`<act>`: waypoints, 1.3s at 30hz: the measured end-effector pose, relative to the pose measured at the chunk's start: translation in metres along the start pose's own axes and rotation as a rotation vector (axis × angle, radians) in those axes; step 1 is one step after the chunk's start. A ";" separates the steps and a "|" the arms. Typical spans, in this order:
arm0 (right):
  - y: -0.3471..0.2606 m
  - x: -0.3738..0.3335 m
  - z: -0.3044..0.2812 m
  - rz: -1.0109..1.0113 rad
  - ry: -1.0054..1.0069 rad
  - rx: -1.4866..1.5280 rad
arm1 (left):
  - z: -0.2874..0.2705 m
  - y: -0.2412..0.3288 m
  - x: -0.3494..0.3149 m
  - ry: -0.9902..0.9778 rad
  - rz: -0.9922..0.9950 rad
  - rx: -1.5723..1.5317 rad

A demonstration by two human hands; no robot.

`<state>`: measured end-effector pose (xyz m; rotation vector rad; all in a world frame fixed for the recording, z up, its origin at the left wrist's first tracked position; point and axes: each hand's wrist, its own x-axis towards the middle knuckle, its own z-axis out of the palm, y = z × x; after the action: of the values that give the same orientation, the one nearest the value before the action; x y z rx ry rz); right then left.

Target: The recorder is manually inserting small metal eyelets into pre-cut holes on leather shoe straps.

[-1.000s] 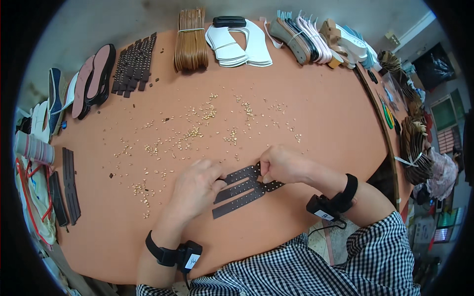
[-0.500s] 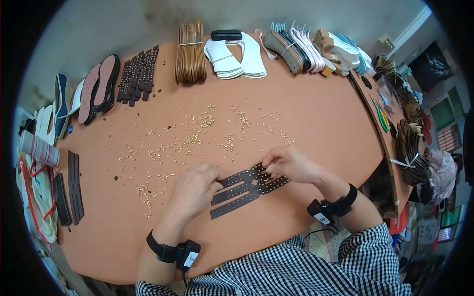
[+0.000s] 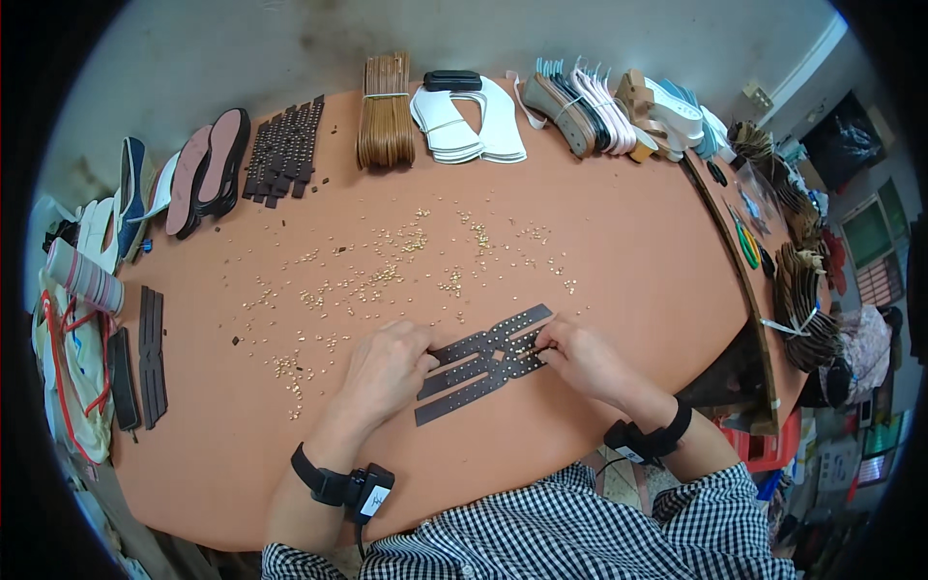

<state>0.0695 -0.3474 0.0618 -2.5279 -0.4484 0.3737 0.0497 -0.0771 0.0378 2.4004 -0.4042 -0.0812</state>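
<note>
While leaning in a checked shirt [image 3: 522, 522] over the table [image 3: 657, 261], with a dark box [image 3: 370, 491] strapped above the left wrist, holds the upper left tip of a dark studded strap [image 3: 495, 369] in the left hand [image 3: 387, 365]. Has thumb and forefinger closed on that tip, likely to stop any sliding. Rests the right hand [image 3: 585, 358] at the opposite end, with fingertips bunched together over the studded strips, perhaps to steady that side; cannot tell whether pinching a stud or only pressing on the strap. Has the strap flat and slantwise between both hands, close to the body, presumably for a firm backing and a clear view of the slots and diamond cut-out.

Just beyond, has gold studs [image 3: 416, 242] strewn loose, probably for easy reach. Off to the left, has a slotted dark piece [image 3: 152, 358] beside a dark strip [image 3: 122, 382], perhaps well apart to avoid mixing. Farther back, has a pile of studded pieces [image 3: 285, 150], overlapped maybe to save room; a brown bundle [image 3: 387, 116], banded evidently against splaying; and white cut-outs [image 3: 503, 126] under a black block [image 3: 452, 79], likely for weight.
</note>
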 end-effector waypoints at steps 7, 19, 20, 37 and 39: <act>0.002 0.001 0.000 -0.061 0.007 -0.051 | -0.003 0.003 0.001 0.007 0.003 -0.018; 0.002 0.043 -0.010 -0.028 0.024 -0.008 | -0.011 -0.002 -0.003 -0.003 -0.013 0.054; 0.004 0.051 -0.010 -0.015 0.020 -0.004 | -0.011 -0.005 -0.003 0.003 -0.017 0.059; -0.008 0.115 0.000 -0.144 0.099 -0.108 | -0.008 -0.014 -0.004 0.053 -0.016 -0.015; -0.002 0.118 0.003 -0.079 0.120 -0.003 | -0.007 -0.015 -0.003 0.042 -0.026 -0.024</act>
<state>0.1747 -0.2987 0.0407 -2.5106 -0.5007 0.1910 0.0521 -0.0609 0.0336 2.3793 -0.3513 -0.0472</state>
